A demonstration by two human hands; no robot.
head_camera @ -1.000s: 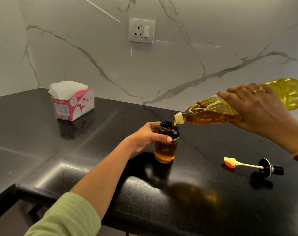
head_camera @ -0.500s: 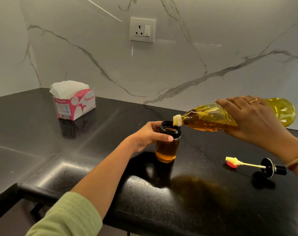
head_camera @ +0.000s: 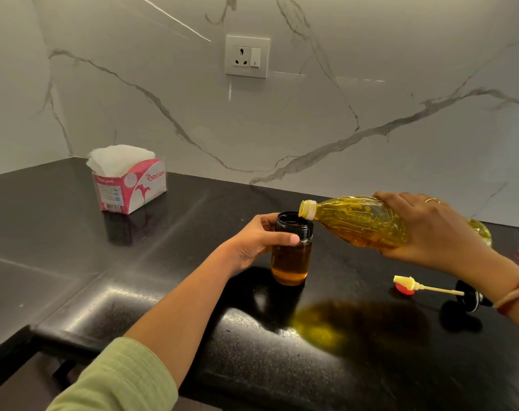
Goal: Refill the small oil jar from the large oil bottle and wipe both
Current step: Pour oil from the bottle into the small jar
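Since one second ago, the large oil bottle (head_camera: pixel 359 222) has dropped lower and swung nearer to level; its yellow neck, then tipped down into the jar mouth, now points slightly upward. I note the small oil jar (head_camera: pixel 291 259) and the left hand (head_camera: pixel 258 240) unchanged in position.

Legible writing: "ORIGAMI" appears twice on the pink and white tissue box (head_camera: pixel 133 188), which stands at the back left of the black countertop (head_camera: pixel 74 247) with white tissues rising from its top. Smaller print on the box's side panel is too fine for me to read.

Jar: upright on the countertop, uncapped, amber oil filling most of the glass body. Left hand grips it, thumb across the front just below the dark collar, fingers curled behind.

Bottle: held in the air on its side by the right hand (head_camera: pixel 430 229), which wraps the mid body. The open mouth sits just above the right edge of the jar's rim.

A black pourer cap (head_camera: pixel 469 296) with a yellow tube lies on the countertop to the right, partly hidden by the right wrist.
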